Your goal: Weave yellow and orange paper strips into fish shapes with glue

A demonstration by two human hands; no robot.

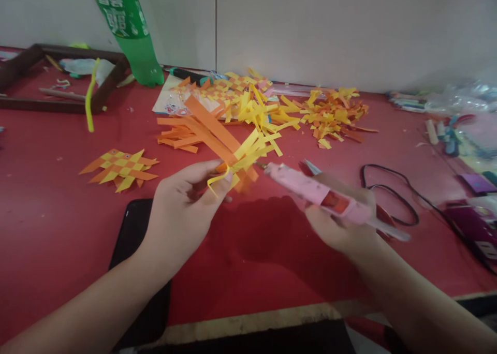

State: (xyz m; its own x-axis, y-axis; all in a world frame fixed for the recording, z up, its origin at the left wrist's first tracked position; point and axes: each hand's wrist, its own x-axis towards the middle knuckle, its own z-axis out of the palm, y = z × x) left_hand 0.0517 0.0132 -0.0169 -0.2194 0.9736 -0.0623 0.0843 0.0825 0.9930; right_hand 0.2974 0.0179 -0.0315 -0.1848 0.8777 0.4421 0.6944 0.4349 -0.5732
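Observation:
Between the thumb and fingers of my left hand (182,204) is a piece woven from orange and yellow paper strips (244,160), its long loose ends fanning up and away. My right hand (341,219) is wrapped round a pink hot glue gun (303,183) with a clear glue stick (390,231) poking out of its back. The gun's nozzle points left, close to the paper piece; whether it touches cannot be made out. A woven orange and yellow paper fish (123,167) lies on the red table to the left.
Heaps of orange and yellow paper strips (336,113) lie along the back. A green bottle (130,38) and a brown frame (46,104) stand back left. A black phone (135,312) lies under my left forearm. Scissors (310,166) and a black cord (404,175) are at right.

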